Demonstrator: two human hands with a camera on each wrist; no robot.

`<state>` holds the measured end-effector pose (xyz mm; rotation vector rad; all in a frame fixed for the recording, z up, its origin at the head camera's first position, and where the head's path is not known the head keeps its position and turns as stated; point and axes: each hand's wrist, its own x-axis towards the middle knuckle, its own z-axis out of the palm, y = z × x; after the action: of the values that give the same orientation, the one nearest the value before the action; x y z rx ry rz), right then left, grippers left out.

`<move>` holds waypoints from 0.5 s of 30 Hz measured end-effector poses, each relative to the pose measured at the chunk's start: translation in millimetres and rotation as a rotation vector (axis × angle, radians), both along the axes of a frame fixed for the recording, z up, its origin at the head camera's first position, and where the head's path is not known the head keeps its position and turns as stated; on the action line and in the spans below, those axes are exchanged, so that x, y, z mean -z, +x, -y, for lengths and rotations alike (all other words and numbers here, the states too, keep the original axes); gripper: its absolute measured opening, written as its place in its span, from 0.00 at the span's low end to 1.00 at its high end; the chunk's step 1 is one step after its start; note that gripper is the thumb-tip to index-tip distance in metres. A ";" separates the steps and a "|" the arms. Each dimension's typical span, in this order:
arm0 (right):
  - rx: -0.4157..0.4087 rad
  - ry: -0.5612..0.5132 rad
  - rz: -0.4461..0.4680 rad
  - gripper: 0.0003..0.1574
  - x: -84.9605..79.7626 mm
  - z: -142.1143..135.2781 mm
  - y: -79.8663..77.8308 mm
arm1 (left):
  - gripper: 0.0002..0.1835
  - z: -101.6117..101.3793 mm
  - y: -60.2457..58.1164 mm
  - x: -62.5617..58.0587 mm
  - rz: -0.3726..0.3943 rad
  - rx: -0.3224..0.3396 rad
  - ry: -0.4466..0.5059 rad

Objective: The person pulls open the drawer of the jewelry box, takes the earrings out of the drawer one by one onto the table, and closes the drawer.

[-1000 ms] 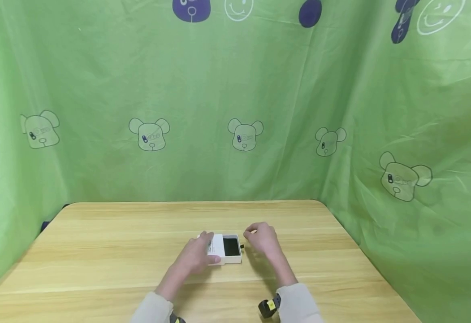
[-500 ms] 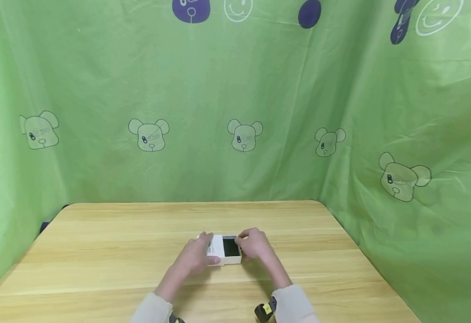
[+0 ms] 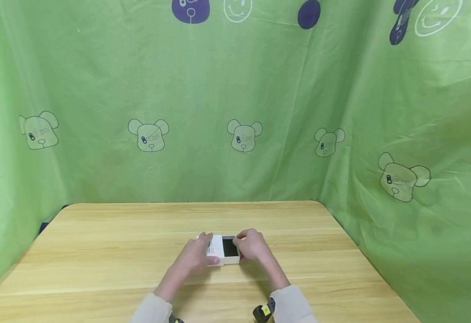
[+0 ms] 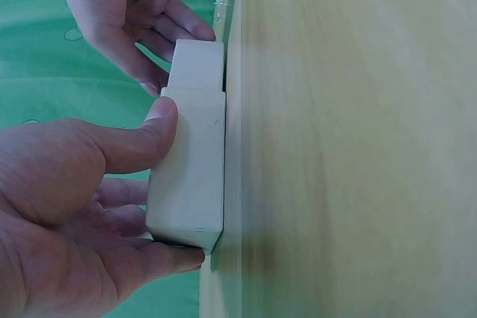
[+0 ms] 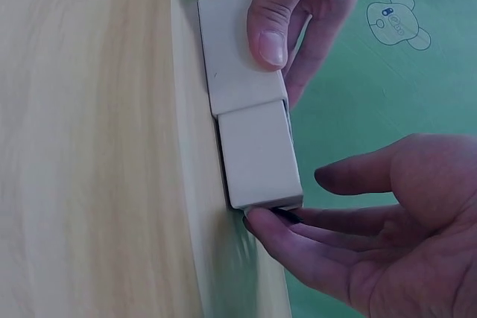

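A small white sliding drawer box (image 3: 217,246) lies on the wooden table, its inner drawer (image 5: 261,154) partly out toward the right. Dark lining or content (image 3: 230,247) shows inside the drawer; which one I cannot tell. My left hand (image 3: 195,255) grips the outer sleeve (image 4: 190,158), thumb on the near side and fingers round the far side and end. My right hand (image 3: 252,244) touches the drawer's outer end with its extended fingers (image 5: 298,255), while the thumb stands apart from the box. A black pull tab (image 5: 287,215) sticks out at that end, beside the fingers.
The wooden table (image 3: 118,237) reaches around the box on all sides. Green curtains (image 3: 203,175) with bear-face prints hang behind it and along both sides. Black wrist straps (image 3: 262,312) sit at the light sleeves.
My right hand has come left and down from beside the box to the drawer's end. The drawer has slid slightly left into the sleeve. My left hand keeps its grip.
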<state>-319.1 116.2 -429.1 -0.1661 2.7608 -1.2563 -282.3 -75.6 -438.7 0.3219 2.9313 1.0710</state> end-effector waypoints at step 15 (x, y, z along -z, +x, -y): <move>-0.040 -0.079 0.017 0.23 2.3 5.2 0.5 | 0.41 -0.3 -0.7 0.8 -0.007 0.000 -0.017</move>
<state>-318.6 111.1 -431.4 -0.2148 2.6818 -1.3514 -283.0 -75.3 -439.5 0.3252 2.9446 1.0464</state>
